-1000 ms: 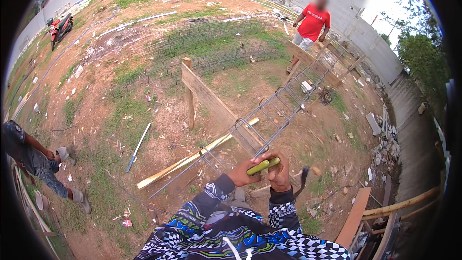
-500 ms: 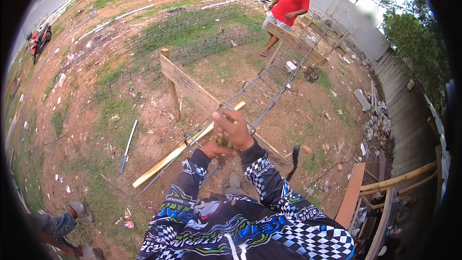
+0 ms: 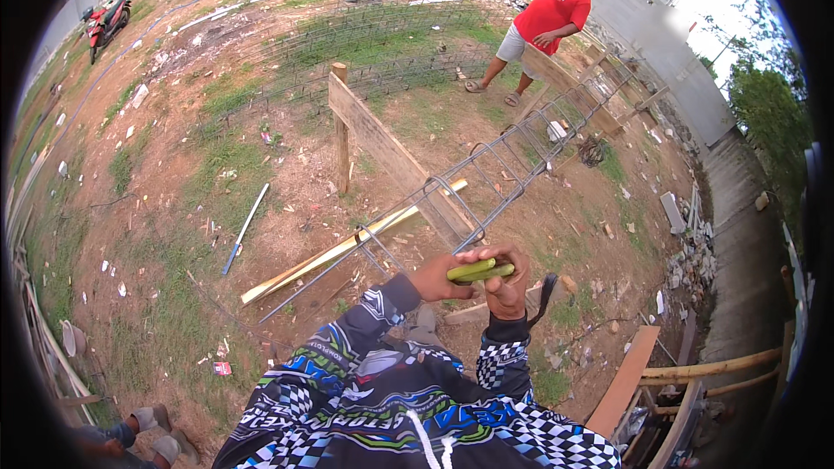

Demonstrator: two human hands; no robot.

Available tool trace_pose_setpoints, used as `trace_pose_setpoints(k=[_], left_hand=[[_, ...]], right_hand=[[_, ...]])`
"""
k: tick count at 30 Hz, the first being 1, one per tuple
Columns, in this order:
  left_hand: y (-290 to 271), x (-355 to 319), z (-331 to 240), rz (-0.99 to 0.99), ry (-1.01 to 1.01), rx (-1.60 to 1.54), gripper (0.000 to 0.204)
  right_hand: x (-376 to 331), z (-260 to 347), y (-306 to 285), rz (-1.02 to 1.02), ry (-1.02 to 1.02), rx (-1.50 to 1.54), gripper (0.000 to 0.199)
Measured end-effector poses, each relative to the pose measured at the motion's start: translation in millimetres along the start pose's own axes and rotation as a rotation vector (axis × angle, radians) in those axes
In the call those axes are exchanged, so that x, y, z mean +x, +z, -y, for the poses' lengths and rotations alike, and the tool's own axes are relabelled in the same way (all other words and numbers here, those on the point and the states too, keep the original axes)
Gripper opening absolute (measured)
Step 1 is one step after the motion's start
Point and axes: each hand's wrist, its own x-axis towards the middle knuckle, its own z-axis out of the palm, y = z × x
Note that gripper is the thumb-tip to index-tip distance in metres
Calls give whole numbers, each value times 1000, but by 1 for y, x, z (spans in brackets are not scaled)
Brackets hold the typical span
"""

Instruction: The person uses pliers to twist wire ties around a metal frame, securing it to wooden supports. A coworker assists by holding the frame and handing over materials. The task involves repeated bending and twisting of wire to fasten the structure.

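Both my hands meet in front of my body around a hand tool with two yellow-green handles [image 3: 476, 270], which looks like pliers; its head is hidden. My left hand [image 3: 434, 277] is closed at the tool's left end, thumb below the handles. My right hand [image 3: 511, 282] curls round the handle ends, fingers over the top. Just beyond my hands lies a long steel rebar cage [image 3: 491, 175] with square stirrups, running away to the far right. It rests across a wooden board [image 3: 387, 143] nailed to a post [image 3: 340, 135].
A pale timber strip [image 3: 317, 267] lies under the cage's near end. Someone in a red shirt [image 3: 556, 13] stands beside the far board [image 3: 565, 82]. Another person's feet [image 3: 165, 434] show at lower left. More rebar mesh [image 3: 373, 43] lies on grass. A timber frame [image 3: 712, 373] stands at right.
My hands have come away from the cage, toward the right and nearer my body, bringing the pliers into clearer sight. The head view has shifted. The person in red has changed stance.
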Motion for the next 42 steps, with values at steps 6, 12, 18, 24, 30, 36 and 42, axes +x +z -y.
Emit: trace_pose_setpoints(k=[6,12,18,24,30,36,42], left_hand=[[19,-6,-32,-458,68,308,42],[52,-9,-4,-599,87,318,39],[-9,-1,-11,213,-26,64,50],[65,-19,-13,-979,199,499,51],[-7,-6,-1,25,8,-44,30],[41,-15,-29,-861,409,473,34],[8,-16,-23,-247,28,39,43]], right_hand=[[13,-14,-2,-137,39,66,31],[-13,-21,28,-451,-55,-109,30],[21,-5,-24,482,89,206,36],[5,-12,32,-495,25,55,33],[12,0,23,246,2,-52,33],[12,-20,6,-343,-13,-48,27],[-3,-3,46,-319,-22,-199,23]])
